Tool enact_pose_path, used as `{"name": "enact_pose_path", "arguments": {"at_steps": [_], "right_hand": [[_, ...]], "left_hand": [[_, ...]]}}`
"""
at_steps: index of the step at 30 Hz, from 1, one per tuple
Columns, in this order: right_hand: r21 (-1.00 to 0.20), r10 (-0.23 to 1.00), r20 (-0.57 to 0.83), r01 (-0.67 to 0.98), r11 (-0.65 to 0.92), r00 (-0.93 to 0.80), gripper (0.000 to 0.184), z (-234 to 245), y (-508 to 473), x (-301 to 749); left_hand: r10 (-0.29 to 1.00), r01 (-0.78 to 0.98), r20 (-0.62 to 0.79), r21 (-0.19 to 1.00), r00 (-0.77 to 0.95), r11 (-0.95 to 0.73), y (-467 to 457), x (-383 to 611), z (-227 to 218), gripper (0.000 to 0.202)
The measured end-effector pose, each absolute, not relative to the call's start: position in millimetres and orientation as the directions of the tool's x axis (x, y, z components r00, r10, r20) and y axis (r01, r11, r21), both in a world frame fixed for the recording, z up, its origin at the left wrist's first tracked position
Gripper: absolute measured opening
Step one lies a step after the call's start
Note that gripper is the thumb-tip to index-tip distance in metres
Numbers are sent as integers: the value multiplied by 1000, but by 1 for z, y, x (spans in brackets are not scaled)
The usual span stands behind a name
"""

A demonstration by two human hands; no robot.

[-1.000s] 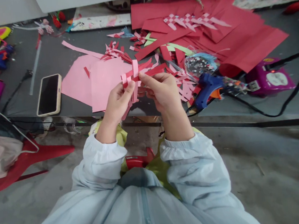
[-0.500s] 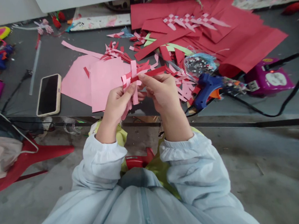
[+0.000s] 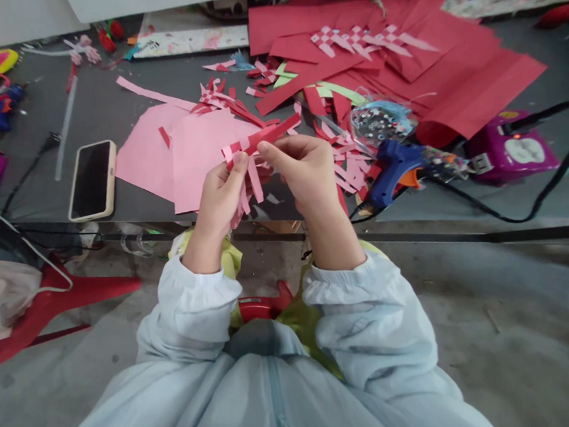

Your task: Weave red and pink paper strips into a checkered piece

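Note:
Red and pink paper strips point(image 3: 258, 138), woven across one another, are held up above the table's front edge. My left hand point(image 3: 223, 192) pinches their left part between thumb and fingers. At their right side my right hand point(image 3: 308, 168) is closed, its thumb pressed on the strips. Pink strip ends hang down between the hands. My fingers hide part of the weave. Behind the left hand lie pink paper sheets point(image 3: 202, 147), and loose pink and red strips point(image 3: 353, 167) are scattered right of my right hand.
A blue glue gun point(image 3: 392, 164) and a purple box point(image 3: 510, 147) with black cords sit at the right. Red sheets point(image 3: 482, 83) bearing woven pieces point(image 3: 356, 40) are piled at the back. A phone point(image 3: 92, 180) lies left.
The woven strips have shifted slightly left and tilted. A pink strip that stood upright now folds down over the red one. Both hands stay closed on the paper.

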State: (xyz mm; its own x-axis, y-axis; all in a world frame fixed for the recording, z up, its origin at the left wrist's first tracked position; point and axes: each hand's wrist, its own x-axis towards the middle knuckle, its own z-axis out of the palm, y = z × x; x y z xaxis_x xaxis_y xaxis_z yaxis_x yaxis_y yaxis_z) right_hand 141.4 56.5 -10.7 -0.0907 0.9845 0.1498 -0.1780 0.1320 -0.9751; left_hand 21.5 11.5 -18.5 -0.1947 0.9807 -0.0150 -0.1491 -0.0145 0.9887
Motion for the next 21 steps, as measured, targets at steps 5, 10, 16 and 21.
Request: {"name": "enact_pose_path", "arguments": {"at_steps": [5, 10, 16, 21], "right_hand": [[-979, 970, 169, -142, 144, -176, 26, -15, 57, 141], [-982, 935, 184, -87, 165, -303, 25, -17, 56, 140], [-981, 911, 155, -167, 97, -383, 23, -12, 54, 141], [-988, 898, 153, -91, 126, -412, 26, -12, 54, 143]], "left_hand": [[946, -154, 12, 986, -323, -65, 13, 22, -18, 48], [953, -169, 70, 978, -294, -124, 12, 22, -16, 46], [961, -218, 69, 967, -268, -130, 13, 20, -17, 46], [957, -234, 61, 963, -285, -131, 13, 21, -14, 45]]}}
